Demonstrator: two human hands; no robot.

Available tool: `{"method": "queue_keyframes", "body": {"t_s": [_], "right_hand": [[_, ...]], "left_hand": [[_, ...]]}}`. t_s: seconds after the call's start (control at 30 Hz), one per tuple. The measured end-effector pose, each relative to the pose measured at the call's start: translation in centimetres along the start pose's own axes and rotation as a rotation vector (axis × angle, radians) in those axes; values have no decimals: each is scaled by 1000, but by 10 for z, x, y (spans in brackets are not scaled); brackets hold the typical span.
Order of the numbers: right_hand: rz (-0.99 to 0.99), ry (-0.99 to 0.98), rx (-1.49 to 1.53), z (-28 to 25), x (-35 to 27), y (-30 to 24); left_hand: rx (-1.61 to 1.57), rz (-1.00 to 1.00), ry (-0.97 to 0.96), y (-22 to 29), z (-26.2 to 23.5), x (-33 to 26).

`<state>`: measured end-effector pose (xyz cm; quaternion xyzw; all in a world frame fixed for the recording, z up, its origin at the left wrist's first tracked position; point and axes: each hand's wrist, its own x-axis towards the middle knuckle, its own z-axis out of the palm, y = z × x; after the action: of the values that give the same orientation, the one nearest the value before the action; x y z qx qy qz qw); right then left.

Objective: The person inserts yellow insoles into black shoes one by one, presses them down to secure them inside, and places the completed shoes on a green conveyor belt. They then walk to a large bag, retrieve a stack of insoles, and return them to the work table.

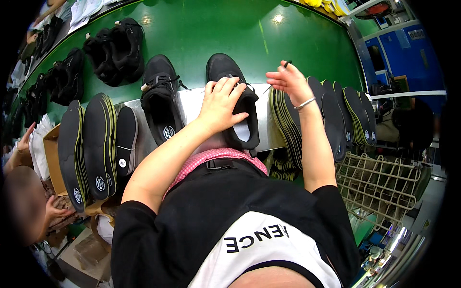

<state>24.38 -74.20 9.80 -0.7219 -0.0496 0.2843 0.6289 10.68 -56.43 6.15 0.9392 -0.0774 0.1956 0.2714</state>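
A black lace-up shoe (249, 129) rests on a metal plate, toe pointing away from me, with a pale patch showing inside its heel. My left hand (222, 103) lies across its laces and tongue, fingers spread and thumb along the collar. Off to the right and raised, my right hand (290, 82) has its fingers bent around a thin black shoelace (287, 63); the lace runs back toward the shoe. The other black shoe (162, 113) stands on the left, untouched, with its laces loose and a round white mark on the insole.
Stacked dark insoles with yellow-green edges stand at left (98, 144) and right (288, 125). More black shoes (115, 50) sit on the green table (192, 29). A wire rack (374, 187) is at my right. Another person's hand (56, 210) shows at far left beside a cardboard box (54, 161).
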Motion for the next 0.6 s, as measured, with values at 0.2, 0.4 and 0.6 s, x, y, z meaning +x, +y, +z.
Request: {"method": "queue_keyframes", "body": {"t_s": [0.2,0.4,0.6], "right_hand": [[-356,-420,-516,35,-18,40],[-137,-234,18,51,10,70],[68,-194,163,56,20,58]], "left_hand": [[-225,-81,48,-8,16,-6],[-745,-527,-145,-35,9,23],[-937,-686,-259,-59,24,32]]}}
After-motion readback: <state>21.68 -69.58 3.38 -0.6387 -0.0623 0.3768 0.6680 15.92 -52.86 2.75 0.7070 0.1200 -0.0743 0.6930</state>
